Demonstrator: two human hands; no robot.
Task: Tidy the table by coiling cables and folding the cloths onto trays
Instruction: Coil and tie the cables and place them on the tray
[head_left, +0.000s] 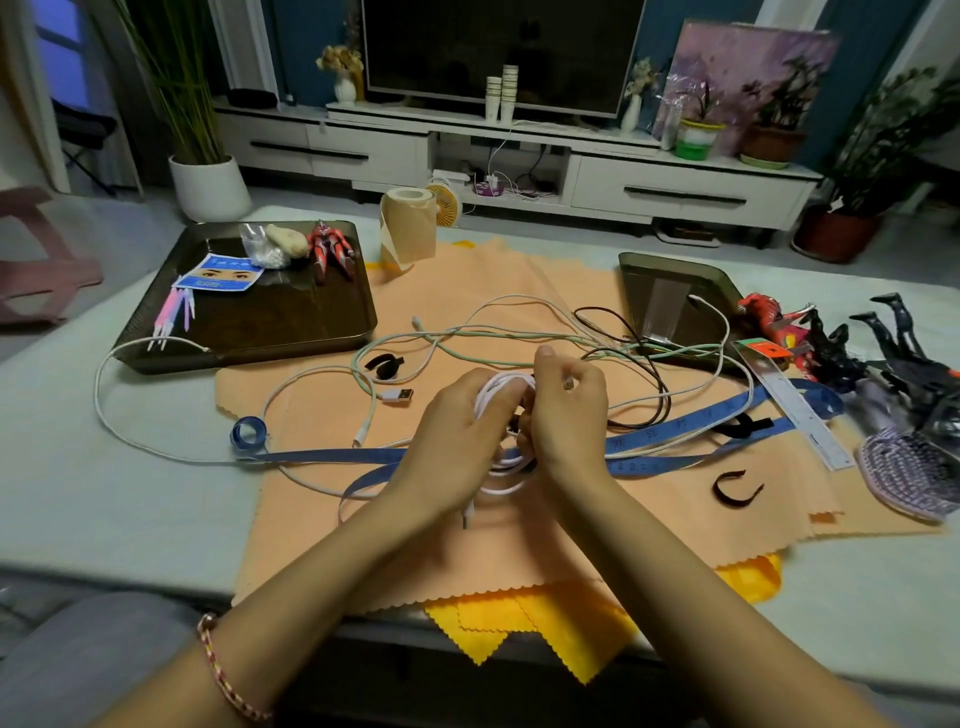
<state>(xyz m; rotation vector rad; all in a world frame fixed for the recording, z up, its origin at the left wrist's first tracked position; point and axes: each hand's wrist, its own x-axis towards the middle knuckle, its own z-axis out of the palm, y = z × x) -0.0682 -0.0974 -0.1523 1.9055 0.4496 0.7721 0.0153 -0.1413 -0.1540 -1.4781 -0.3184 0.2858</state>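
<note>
My left hand (457, 421) grips a coiled white cable (501, 395) above the orange cloth (519, 540). My right hand (566, 410) pinches the same coil from the right, its thumb raised, and a small plug end shows between its fingers. Loops of the coil hang below both hands. Loose cables lie across the cloth: a white one (156, 447) trailing left, a pale green one (467, 332) and a black one (649, 374). A yellow cloth (519, 623) pokes out under the orange one. Two dark trays stand at the left (291, 322) and right (670, 291).
A blue measuring tape (675, 431) crosses the cloth beneath my hands. Black straps (384, 364) (735, 493), a metal ruler (800, 410), toy figures (852, 353) and a knitted piece (904, 473) lie at the right. A tape roll (408, 228) stands behind. The left tray holds small items.
</note>
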